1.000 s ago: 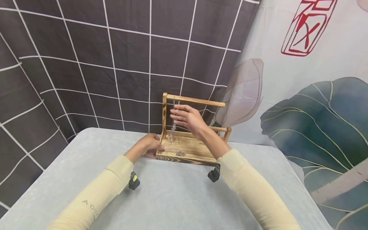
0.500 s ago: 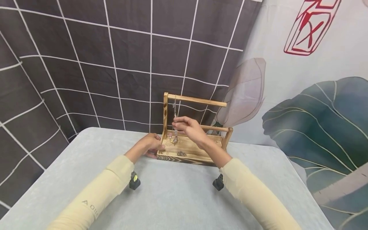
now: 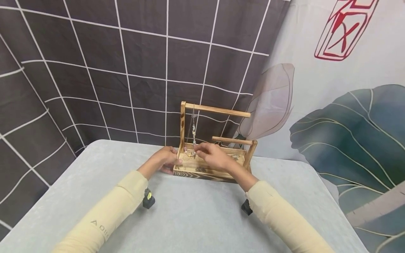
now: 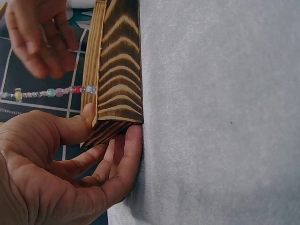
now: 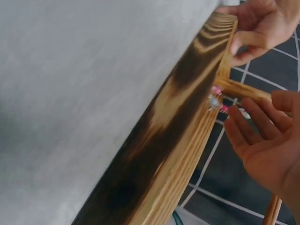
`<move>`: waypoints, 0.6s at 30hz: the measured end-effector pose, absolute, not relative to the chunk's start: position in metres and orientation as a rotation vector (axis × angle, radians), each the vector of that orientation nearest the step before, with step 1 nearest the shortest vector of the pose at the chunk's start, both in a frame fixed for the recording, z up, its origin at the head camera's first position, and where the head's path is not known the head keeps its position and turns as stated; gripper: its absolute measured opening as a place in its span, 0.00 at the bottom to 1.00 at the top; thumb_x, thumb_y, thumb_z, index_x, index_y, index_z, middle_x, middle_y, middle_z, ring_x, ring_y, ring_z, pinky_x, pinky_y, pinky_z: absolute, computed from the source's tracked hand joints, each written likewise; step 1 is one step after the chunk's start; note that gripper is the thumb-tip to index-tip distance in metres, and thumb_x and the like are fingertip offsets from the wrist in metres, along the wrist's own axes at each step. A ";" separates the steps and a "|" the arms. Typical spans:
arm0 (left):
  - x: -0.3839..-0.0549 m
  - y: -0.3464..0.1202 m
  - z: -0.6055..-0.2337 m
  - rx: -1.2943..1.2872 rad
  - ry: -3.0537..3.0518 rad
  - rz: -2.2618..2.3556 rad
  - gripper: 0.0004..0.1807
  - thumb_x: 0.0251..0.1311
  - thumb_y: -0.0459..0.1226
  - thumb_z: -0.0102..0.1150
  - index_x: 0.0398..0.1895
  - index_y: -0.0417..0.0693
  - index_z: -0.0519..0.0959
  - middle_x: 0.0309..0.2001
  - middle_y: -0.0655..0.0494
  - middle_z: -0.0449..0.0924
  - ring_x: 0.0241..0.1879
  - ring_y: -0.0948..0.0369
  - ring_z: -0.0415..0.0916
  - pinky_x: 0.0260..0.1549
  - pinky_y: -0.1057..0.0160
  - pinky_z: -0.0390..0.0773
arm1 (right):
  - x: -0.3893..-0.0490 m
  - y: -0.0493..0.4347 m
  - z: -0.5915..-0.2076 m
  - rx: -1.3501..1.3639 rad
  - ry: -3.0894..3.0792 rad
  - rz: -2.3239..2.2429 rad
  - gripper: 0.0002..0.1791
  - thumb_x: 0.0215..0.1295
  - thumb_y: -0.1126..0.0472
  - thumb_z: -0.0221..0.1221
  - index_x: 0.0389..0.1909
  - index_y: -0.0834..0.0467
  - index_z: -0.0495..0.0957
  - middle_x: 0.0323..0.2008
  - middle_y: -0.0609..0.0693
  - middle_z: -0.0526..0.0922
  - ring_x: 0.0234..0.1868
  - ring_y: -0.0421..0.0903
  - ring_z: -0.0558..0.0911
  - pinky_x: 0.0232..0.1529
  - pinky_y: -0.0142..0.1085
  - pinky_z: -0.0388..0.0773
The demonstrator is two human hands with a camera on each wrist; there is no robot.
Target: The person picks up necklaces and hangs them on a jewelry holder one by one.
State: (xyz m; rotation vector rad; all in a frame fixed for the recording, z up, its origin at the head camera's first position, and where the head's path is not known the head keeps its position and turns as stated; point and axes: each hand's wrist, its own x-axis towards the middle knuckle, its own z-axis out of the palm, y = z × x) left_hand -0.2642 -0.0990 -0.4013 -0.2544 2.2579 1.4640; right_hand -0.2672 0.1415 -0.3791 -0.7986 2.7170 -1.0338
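A wooden jewelry stand with a shallow tray base stands near the table's far side. My left hand grips its left end, thumb over the tray's edge and fingers against the outer side, as the left wrist view shows. From the tall upper bar hangs a beaded necklace, its lower end down at the tray. Beside its lower beads is my right hand, fingers loosely bent and fingertips right at the strand in the head view. In the right wrist view its palm shows bare.
A shorter wooden bar juts in from the stand's right post. Inside the tray lie a small dark metallic cluster and a little piece at the back right. Behind the pale table hangs a dark gridded curtain.
My right hand has moved down along the hanging necklace from near the upper bar to its lower beads. The necklace now hangs straighter. My left hand keeps its grip on the stand.
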 end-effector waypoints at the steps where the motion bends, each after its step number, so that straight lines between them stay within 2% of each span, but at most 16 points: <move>1: -0.263 -0.099 -0.402 -0.252 2.259 1.464 0.29 0.73 0.29 0.69 0.72 0.37 0.70 0.50 0.40 0.84 0.48 0.49 0.90 0.44 0.51 0.99 | -0.267 0.144 -0.381 -0.804 2.729 -0.968 0.22 0.88 0.57 0.54 0.71 0.63 0.83 0.68 0.61 0.88 0.68 0.58 0.87 0.73 0.56 0.87; 6: -0.261 -0.098 -0.401 -0.243 2.250 1.468 0.30 0.73 0.29 0.69 0.74 0.37 0.68 0.52 0.39 0.84 0.49 0.48 0.90 0.45 0.51 0.99 | -0.269 0.153 -0.389 -0.813 2.761 -0.682 0.25 0.89 0.58 0.50 0.77 0.61 0.79 0.76 0.60 0.82 0.80 0.61 0.78 0.85 0.60 0.76; 11: -0.263 -0.098 -0.401 -0.245 2.260 1.453 0.30 0.74 0.29 0.68 0.74 0.36 0.69 0.51 0.40 0.83 0.49 0.48 0.90 0.45 0.50 0.99 | -0.274 0.158 -0.396 -0.840 2.746 -0.499 0.26 0.91 0.57 0.48 0.80 0.62 0.75 0.76 0.62 0.81 0.80 0.64 0.78 0.86 0.61 0.74; 13: -0.263 -0.098 -0.401 -0.249 2.266 1.448 0.29 0.74 0.29 0.68 0.74 0.36 0.69 0.50 0.40 0.84 0.49 0.49 0.90 0.45 0.50 0.99 | -0.276 0.159 -0.398 -0.842 2.731 -0.435 0.27 0.91 0.56 0.47 0.82 0.62 0.73 0.80 0.63 0.77 0.83 0.66 0.74 0.88 0.63 0.69; 18: -0.262 -0.098 -0.401 -0.257 2.271 1.449 0.29 0.73 0.29 0.69 0.72 0.36 0.70 0.47 0.41 0.86 0.46 0.50 0.90 0.44 0.51 0.99 | -0.290 0.165 -0.412 -0.824 2.701 -0.301 0.30 0.92 0.48 0.43 0.87 0.51 0.69 0.88 0.62 0.64 0.89 0.68 0.63 0.91 0.67 0.60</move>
